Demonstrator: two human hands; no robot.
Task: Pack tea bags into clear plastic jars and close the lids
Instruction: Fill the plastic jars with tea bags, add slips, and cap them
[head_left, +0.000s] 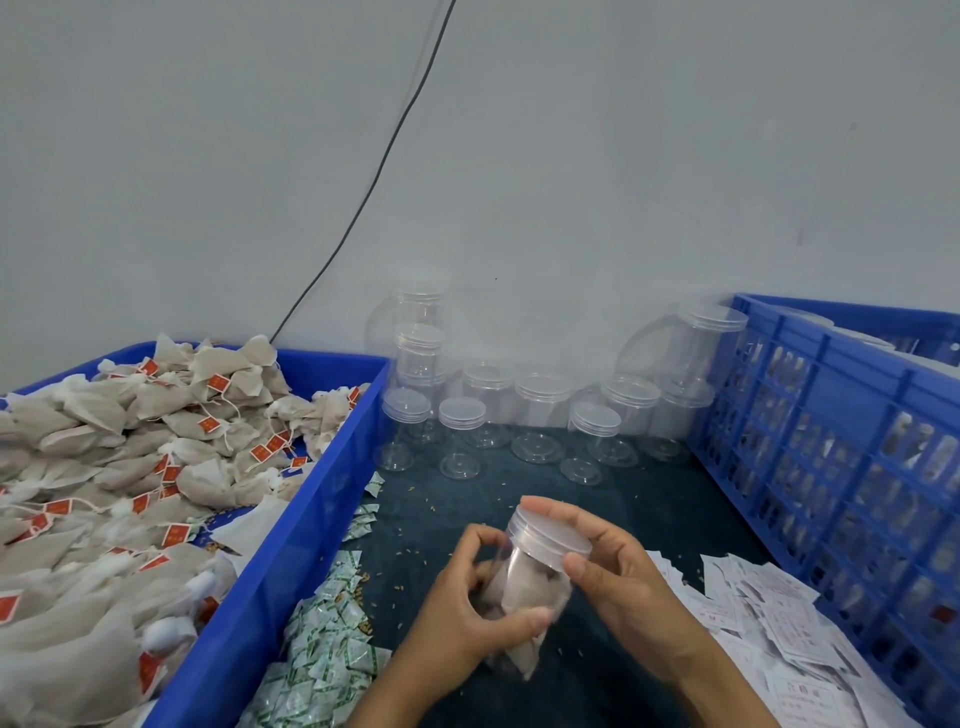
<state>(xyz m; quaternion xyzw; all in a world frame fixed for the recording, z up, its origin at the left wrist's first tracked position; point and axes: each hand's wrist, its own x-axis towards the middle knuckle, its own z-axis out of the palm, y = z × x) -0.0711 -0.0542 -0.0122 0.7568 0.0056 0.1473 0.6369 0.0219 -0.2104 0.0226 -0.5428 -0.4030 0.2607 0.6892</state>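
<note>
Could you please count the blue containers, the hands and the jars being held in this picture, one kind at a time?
Blue containers: 2, the solid tub of tea bags and the slatted crate.
Hands: 2, the left hand and the right hand.
Held jars: 1, the filled jar, with its lid on.
Total: 5

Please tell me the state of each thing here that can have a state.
Held jar: tilted, tea bags inside.
Its lid: on the jar.
Left hand: grips the jar body.
Right hand: grips the lid.
Spare jars: empty, lids on.
Bin: heaped with tea bags.
</note>
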